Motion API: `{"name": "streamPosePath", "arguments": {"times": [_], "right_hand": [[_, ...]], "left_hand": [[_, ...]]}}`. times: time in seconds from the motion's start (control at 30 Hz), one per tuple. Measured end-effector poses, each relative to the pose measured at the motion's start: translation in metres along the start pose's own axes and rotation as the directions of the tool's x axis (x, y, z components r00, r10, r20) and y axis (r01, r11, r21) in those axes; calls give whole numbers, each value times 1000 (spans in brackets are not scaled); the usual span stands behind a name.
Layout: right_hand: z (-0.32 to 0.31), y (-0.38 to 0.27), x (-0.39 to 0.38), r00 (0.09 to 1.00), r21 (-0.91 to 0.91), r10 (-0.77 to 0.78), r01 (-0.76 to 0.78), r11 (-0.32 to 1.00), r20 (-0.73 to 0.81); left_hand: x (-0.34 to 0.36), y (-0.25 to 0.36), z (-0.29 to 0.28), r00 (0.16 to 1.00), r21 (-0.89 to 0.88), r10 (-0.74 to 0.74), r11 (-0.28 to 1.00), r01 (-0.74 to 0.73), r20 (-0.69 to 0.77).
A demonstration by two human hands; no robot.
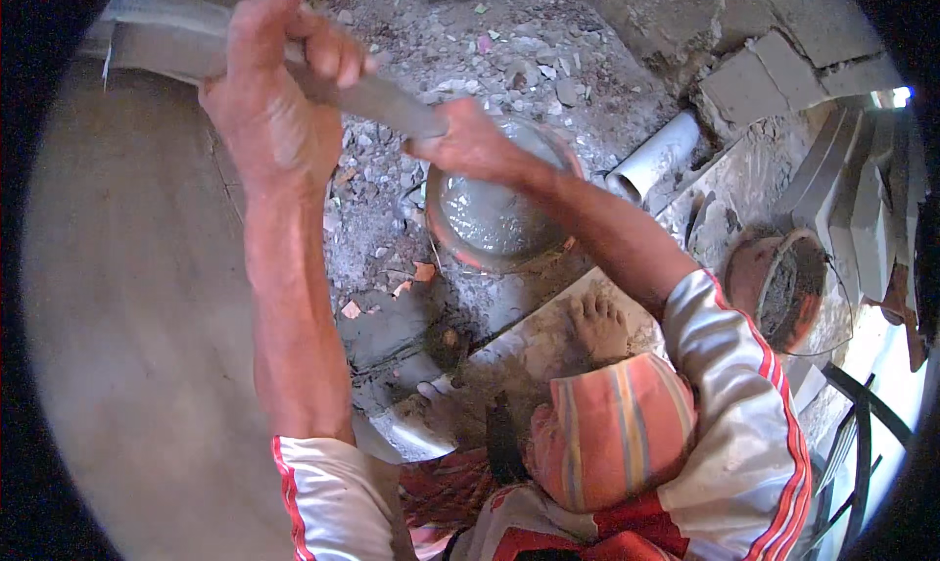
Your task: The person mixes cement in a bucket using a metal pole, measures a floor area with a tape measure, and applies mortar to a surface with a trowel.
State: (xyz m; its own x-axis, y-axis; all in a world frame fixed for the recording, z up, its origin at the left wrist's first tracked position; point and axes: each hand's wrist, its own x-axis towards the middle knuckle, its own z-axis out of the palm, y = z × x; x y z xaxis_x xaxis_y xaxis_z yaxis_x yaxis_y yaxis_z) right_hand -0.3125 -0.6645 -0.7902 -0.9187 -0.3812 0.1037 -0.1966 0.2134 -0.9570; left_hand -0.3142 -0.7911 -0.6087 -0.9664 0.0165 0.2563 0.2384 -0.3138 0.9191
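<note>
A long, flat grey bar [382, 108] slants across the upper left, its far end near the wall and blurred by motion. My left hand [274, 101] is closed around its middle, palm side showing and one digit pointing up. My right hand [470, 142] grips the bar's right end, over the rim of a round orange-brown basin. Wet grey mortar [490, 213] fills this basin [456, 252], partly hidden by my right wrist and forearm.
A smooth grey wall [127, 287] rises at left. Rubble [529, 57] covers the ground around the basin. A grey pipe [658, 158], a mortar-crusted bucket [749, 277] with a wire handle and leaning grey slabs [867, 204] are on the right. A bare foot [599, 324] rests below the basin.
</note>
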Motion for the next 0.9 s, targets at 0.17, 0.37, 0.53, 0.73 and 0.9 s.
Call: {"name": "streamPosePath", "arguments": {"times": [0.17,0.37,0.53,0.73,0.9], "right_hand": [[26,7,-24,942,-55,291,-286,957,169],[-4,-6,-14,990,-202,-132,140,969,54],[17,-3,12,994,-21,-69,68,997,-83],[37,21,-30,996,-58,4,2,998,88],[17,-23,-23,993,-87,108,-104,991,46]], "left_hand": [[-18,-18,-6,987,38,-81,996,87,-139],[-2,7,-24,979,-92,-103,992,88,-177],[-3,17,-7,999,-37,-36,999,36,2],[-26,-28,-18,920,-22,-194,980,199,-340],[-8,16,-36,947,-102,-132,989,106,-292]]}}
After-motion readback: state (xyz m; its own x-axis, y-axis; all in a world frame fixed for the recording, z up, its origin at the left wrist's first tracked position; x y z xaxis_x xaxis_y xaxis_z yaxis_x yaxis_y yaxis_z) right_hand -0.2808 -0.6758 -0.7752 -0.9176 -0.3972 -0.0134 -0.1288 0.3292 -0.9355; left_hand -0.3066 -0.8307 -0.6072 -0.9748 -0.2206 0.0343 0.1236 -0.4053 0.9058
